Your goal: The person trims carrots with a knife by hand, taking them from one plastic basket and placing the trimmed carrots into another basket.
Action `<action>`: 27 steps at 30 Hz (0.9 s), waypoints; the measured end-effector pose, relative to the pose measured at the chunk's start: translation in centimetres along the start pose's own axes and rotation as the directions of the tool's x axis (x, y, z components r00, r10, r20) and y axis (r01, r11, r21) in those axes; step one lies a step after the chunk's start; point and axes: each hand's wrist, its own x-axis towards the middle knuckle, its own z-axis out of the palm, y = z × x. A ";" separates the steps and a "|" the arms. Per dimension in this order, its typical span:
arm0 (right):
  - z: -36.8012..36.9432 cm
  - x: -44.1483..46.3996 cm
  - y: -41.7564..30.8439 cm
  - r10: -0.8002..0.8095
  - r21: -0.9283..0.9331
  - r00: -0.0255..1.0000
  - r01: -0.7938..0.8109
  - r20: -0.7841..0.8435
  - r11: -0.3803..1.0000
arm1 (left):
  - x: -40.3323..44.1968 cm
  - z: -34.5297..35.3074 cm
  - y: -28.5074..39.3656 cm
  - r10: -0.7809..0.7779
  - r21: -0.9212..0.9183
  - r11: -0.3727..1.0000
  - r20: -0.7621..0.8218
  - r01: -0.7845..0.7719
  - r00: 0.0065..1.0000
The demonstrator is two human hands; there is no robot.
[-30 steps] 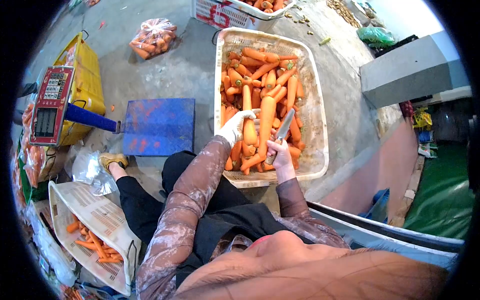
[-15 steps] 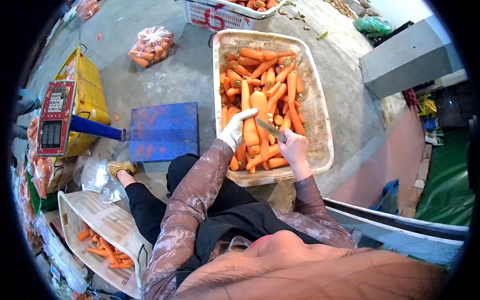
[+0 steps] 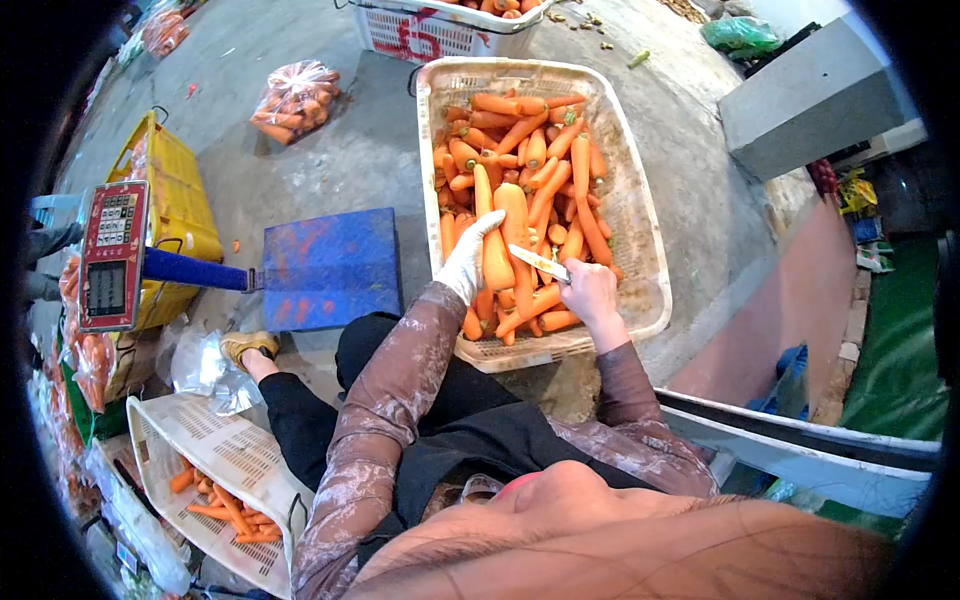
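A large white plastic crate (image 3: 648, 230) full of carrots (image 3: 520, 130) stands in front of me. My left hand (image 3: 466, 262), in a white glove, is closed around a long carrot (image 3: 494, 258) at the crate's left side. Bare, my right hand (image 3: 588, 290) grips a knife (image 3: 540, 262) by its handle. The blade points up and left, its tip beside a thick carrot (image 3: 513, 215) next to the gloved hand. Whether the blade touches that carrot I cannot tell.
On the left are a blue scale platform (image 3: 330, 268) with a red display (image 3: 113, 258), a yellow crate (image 3: 190, 215), a bag of carrots (image 3: 297, 102) and a tilted white crate (image 3: 215, 440). Another carrot crate (image 3: 440, 35) stands beyond; a concrete block (image 3: 810, 95) is at right.
The knife has swung from pointing up and right to pointing up and left, and my right hand has moved slightly right. My left hand still holds a carrot. The view has shifted a little.
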 end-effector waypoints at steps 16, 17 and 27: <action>1.8 2.1 2.8 0.367 0.386 0.930 -0.331 -0.022 0.861 | -1.5 1.4 -1.0 -0.109 0.094 0.989 -0.061 0.115 0.992; 1.8 2.3 2.8 0.364 0.388 0.931 -0.327 -0.024 0.861 | -1.8 1.7 -1.1 -0.107 0.101 0.988 -0.070 0.113 0.992; -0.9 1.8 1.1 -0.049 0.052 0.998 0.046 0.040 0.998 | -0.4 0.5 -0.1 -0.032 -0.024 0.999 -0.030 0.031 0.999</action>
